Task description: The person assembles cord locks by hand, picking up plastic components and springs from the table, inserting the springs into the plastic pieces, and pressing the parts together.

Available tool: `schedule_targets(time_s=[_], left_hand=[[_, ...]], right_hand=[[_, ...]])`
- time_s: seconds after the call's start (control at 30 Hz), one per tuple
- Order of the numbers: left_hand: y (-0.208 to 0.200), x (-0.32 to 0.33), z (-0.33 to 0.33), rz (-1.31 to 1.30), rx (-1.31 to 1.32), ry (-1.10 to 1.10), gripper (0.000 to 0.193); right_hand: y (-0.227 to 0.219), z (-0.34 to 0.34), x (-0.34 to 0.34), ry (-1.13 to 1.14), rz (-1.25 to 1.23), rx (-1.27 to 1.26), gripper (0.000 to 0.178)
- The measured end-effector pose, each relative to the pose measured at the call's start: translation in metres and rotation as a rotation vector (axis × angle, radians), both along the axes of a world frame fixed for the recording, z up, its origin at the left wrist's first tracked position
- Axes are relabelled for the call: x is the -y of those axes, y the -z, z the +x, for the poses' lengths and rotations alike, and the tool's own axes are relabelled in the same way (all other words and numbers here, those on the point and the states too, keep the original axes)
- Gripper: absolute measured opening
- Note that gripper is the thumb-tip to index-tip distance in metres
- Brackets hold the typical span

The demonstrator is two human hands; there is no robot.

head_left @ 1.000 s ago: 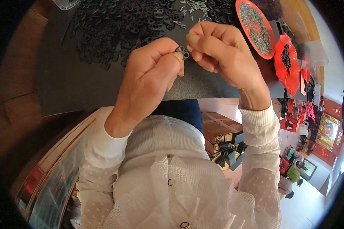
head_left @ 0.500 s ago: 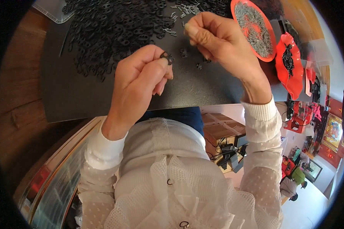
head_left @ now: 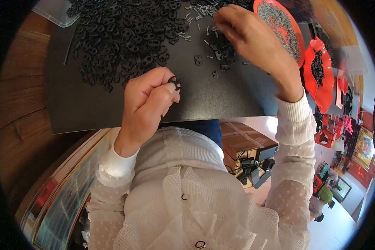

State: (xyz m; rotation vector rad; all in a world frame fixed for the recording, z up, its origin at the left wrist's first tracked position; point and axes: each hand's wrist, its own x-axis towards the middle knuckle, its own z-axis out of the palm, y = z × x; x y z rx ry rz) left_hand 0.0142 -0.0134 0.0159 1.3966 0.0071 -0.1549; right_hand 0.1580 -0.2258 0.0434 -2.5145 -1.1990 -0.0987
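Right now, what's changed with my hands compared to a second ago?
Your right hand has moved away from your left hand, forward toward the small black parts and loose springs; whether it holds anything is unclear. The left has drawn back slightly toward you. It still grips the black two-holed piece.

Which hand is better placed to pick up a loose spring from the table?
Probably the right hand: it is close to the loose springs, though whether it holds anything is unclear. The left hand is farther away, pinching a two-holed black piece.
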Motion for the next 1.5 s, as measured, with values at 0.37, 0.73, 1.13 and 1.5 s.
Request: schedule_targets(time_s=[0.37,0.73,1.13,1.5], left_hand=[[-0.001,0.003,-0.002,0.058,0.013,-0.066,0.015],[-0.004,0.004,-0.002,0.109,0.054,-0.083,0.016],[0.003,-0.004,-0.001,0.044,0.05,0.005,0.013],[0.004,-0.006,-0.001,0.036,0.086,0.039,0.009]], right_hand=[[0.001,-0.014,-0.02,-0.062,-0.233,-0.058,0.014],[-0.007,-0.003,-0.01,-0.109,-0.135,-0.178,0.01],[-0.017,-0.008,0.005,0.002,-0.15,-0.096,0.013],[-0.012,-0.008,0.003,-0.021,-0.116,-0.09,0.013]])
